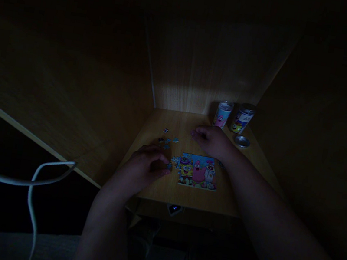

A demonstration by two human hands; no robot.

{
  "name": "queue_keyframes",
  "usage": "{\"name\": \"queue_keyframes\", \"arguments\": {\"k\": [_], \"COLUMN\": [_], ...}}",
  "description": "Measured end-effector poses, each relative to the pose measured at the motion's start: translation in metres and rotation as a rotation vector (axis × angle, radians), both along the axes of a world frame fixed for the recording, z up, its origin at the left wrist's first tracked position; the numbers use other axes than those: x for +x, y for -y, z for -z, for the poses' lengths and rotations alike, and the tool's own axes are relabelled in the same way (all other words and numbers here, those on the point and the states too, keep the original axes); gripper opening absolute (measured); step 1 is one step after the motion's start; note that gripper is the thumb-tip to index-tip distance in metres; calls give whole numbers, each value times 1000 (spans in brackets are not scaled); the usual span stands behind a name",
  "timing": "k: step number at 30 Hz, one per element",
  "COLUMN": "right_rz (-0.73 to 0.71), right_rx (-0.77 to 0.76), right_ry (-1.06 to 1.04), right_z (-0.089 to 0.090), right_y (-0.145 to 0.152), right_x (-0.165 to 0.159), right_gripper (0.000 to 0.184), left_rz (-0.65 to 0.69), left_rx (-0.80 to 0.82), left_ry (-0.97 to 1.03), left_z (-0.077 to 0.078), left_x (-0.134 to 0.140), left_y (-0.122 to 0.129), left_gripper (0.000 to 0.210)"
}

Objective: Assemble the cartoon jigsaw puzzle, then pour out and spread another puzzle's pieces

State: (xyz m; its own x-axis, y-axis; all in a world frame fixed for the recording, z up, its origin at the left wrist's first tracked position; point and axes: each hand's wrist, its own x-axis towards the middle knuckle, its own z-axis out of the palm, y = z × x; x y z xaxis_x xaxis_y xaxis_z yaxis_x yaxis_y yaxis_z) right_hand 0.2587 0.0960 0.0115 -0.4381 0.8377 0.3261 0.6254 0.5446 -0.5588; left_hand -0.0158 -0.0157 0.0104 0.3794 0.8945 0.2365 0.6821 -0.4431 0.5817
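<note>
A partly joined cartoon jigsaw puzzle lies on the wooden desk, its left side uneven. My left hand is at the left of it, thumb and forefinger closing on a small bluish puzzle piece. Beyond the puzzle's top edge is my right hand, its fingers curled together; whatever may be in them is hidden. Several loose puzzle pieces are scattered on the desk past my left hand. Another dark piece shows partly beside the puzzle, below my right wrist.
Two printed cans stand at the back right: a pink and blue can and a lidded can. A round metal lid lies before them. Wooden panels enclose the desk. A white cable hangs at left, and a small lit device sits below the front edge.
</note>
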Motion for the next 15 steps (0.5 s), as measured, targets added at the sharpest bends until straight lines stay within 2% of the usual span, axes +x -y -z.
{"name": "queue_keyframes", "arguments": {"k": [9, 15], "right_rz": [7, 4], "right_rx": [-12, -6], "right_ry": [-2, 11], "right_z": [-1, -2], "right_y": [1, 2], "right_x": [-1, -1], "right_gripper": [43, 42], "left_rz": [10, 88], "left_rx": [-24, -41], "left_ry": [5, 27], "left_z": [-1, -5], "left_x": [3, 9], "left_y": [3, 2], "left_gripper": [16, 21]}}
